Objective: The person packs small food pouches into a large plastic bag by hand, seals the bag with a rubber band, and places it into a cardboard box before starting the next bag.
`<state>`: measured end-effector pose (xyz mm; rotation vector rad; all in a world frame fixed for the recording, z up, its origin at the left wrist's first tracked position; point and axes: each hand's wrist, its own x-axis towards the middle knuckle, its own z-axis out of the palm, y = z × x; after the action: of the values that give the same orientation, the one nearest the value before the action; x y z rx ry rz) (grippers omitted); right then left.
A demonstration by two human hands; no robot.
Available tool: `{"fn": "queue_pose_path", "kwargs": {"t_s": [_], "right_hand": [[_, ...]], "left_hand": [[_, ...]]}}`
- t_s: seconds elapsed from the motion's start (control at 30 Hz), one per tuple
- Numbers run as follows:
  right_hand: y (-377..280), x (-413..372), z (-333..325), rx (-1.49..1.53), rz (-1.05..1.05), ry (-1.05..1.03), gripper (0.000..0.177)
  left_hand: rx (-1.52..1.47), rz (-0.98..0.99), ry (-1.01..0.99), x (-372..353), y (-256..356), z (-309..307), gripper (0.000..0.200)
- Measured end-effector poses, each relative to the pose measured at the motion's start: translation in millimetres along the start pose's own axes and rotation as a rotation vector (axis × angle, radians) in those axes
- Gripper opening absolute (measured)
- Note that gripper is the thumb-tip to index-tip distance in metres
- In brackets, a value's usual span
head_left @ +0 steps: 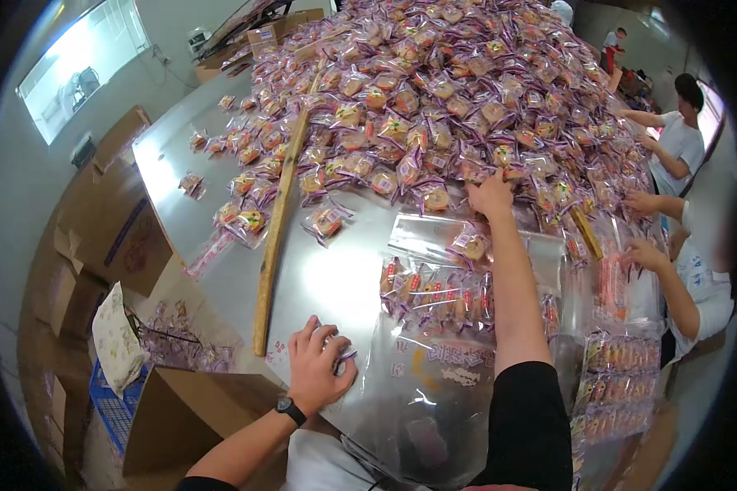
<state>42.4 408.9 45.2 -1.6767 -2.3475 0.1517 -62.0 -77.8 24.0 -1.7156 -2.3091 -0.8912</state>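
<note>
My right hand point(490, 196) reaches forward to the near edge of a large heap of wrapped pastries point(434, 90). Its fingers curl down onto a wrapped pastry point(470, 170); the fingertips are partly hidden. Close to the table's near edge, my left hand point(318, 367), with a watch at the wrist, is curled over a small shiny wrapped packet point(345, 358), mostly covered by the hand. Between my arms lies a large clear plastic bag point(418, 385) with printing. A row of wrapped pastries point(438, 296) stands on edge in it, and a single pastry point(468, 244) lies beyond the row.
A wooden strip point(277, 237) lies on the metal table point(213, 184), left of the heap. Another short strip point(585, 233) is at right. Filled bags point(618, 385) lie at right, beside co-workers' hands point(645, 255). Cardboard boxes point(196, 417) and a blue crate point(110, 405) stand lower left.
</note>
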Motion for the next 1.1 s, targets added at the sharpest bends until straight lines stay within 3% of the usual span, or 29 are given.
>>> {"fn": "queue_pose_path", "kwargs": {"t_s": [0.2, 0.5, 0.6, 0.7, 0.8, 0.9, 1.03, 1.1], "right_hand": [[12, 6, 8, 0.114, 0.004, -0.002, 0.076], [15, 1, -16, 0.228, -0.133, 0.201, 0.075], [29, 26, -29, 0.282, -0.224, 0.332, 0.059], [20, -19, -107, 0.818, -0.027, 0.063, 0.059], [28, -61, -137, 1.144, -0.029, 0.277, 0.052], [76, -79, -132, 1.257, -0.055, 0.187, 0.055], [84, -185, -167, 1.533, -0.047, 0.032, 0.058], [118, -228, -163, 1.151, -0.151, 0.109, 0.052]], "left_hand": [[-0.005, -0.007, 0.0, -1, 0, 0, 0.027], [-0.015, -0.004, 0.006, -3, -2, 1, 0.028], [-0.014, -0.009, 0.01, -4, -1, 1, 0.028], [-0.014, -0.008, 0.024, -7, -3, 2, 0.028], [-0.026, -0.005, 0.052, -8, -1, 5, 0.027], [-0.01, -0.01, 0.057, -9, 0, 4, 0.027], [-0.012, 0.007, 0.076, -10, -3, 6, 0.029], [-0.008, -0.008, 0.054, -11, -3, 7, 0.032]]}}
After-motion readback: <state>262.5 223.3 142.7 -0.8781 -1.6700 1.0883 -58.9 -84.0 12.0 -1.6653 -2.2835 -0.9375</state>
